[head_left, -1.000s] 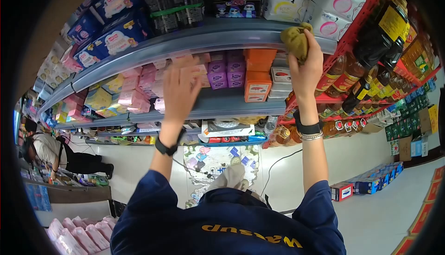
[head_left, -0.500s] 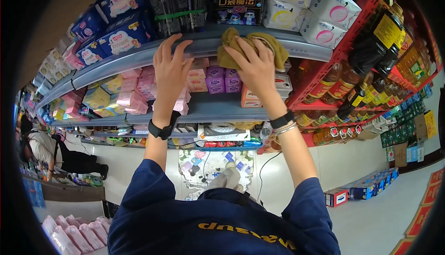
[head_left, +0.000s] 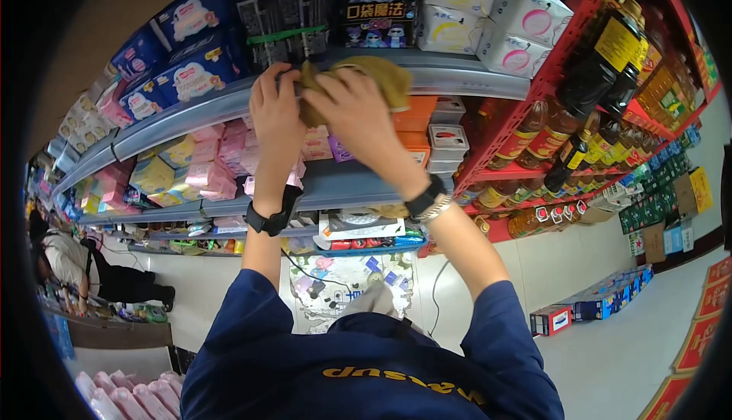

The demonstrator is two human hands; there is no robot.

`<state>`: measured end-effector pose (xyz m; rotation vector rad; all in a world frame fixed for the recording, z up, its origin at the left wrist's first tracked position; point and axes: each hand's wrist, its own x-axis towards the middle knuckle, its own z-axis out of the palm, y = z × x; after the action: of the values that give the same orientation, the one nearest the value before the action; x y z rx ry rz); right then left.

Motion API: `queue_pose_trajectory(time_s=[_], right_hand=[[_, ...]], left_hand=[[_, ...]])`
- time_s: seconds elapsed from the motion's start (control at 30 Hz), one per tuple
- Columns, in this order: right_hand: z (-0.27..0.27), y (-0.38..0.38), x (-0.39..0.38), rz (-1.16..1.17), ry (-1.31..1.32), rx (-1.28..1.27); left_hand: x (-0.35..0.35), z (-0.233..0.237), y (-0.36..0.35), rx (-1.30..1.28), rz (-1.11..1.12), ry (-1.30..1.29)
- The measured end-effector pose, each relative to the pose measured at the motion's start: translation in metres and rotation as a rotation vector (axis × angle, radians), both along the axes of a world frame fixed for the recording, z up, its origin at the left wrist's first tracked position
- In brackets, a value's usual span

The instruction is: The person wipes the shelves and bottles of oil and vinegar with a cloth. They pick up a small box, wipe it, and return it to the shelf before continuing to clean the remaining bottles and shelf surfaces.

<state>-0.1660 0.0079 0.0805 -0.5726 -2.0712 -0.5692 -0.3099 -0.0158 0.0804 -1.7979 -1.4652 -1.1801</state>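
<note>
An olive-green cloth (head_left: 390, 83) lies bunched over the front edge of the upper grey shelf (head_left: 465, 80). My right hand (head_left: 357, 119) is closed on the cloth and presses it against that edge. Close to its left, my left hand (head_left: 276, 119) rests at the same shelf edge with bent fingers a little apart, near the cloth's left end; it holds nothing that I can see. Behind the hands stand a dark box with purple print (head_left: 379, 12) and black packs with a green band (head_left: 286, 23). Purple packs on the shelf below are mostly hidden by my right hand.
Blue packs (head_left: 194, 77) fill the upper shelf's left, white ABC packs (head_left: 456, 31) its right. Pink packs (head_left: 210, 180) sit one shelf lower. A red rack with bottles (head_left: 526, 134) adjoins at right. A person (head_left: 99, 267) bends at far left. A cable (head_left: 436, 290) crosses the floor.
My right hand has slid left along the shelf edge with the cloth, now close to my left hand. My left hand's fingers have come closer together and lowered onto the edge.
</note>
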Motion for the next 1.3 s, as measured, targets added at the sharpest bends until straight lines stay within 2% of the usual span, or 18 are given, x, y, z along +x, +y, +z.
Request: queue_pose_trajectory(time_s=[0.1,0.23,0.3,0.57,0.67,0.83,1.03,1.1,1.17,1.3], right_hand=[[0.002,0.008,-0.021,0.009,0.186,0.029],[0.011,0.013,-0.005,-0.018,0.128,-0.012],[0.021,0.014,0.02,-0.044,0.079,-0.156],[0.022,0.026,0.118,-0.226,0.065,-0.113],[0.019,0.029,0.155,-0.336,0.099,-0.118],[0.015,0.02,0.176,-0.446,0.062,-0.068],[-0.012,0.013,0.2,-0.451,0.23,-0.096],[-0.013,0.01,0.205,-0.454,0.534,-0.074],[-0.003,0.008,0.206,-0.42,0.541,-0.06],[0.014,-0.003,0.161,-0.314,0.471,-0.039]], left_hand=[[-0.004,0.001,0.002,0.012,0.03,0.03],[0.001,0.005,-0.004,-0.035,0.031,0.004],[0.002,0.007,-0.007,-0.065,0.018,-0.009],[-0.001,0.011,-0.009,-0.085,-0.063,0.025],[0.002,0.009,-0.005,-0.067,-0.021,0.041],[0.004,0.009,-0.008,-0.04,-0.045,0.051],[0.0,0.007,-0.009,-0.007,-0.055,0.083],[0.0,0.008,-0.009,0.001,-0.071,0.09],[-0.001,0.008,-0.009,-0.006,-0.064,0.097],[-0.002,0.012,-0.01,-0.021,-0.073,0.113]])
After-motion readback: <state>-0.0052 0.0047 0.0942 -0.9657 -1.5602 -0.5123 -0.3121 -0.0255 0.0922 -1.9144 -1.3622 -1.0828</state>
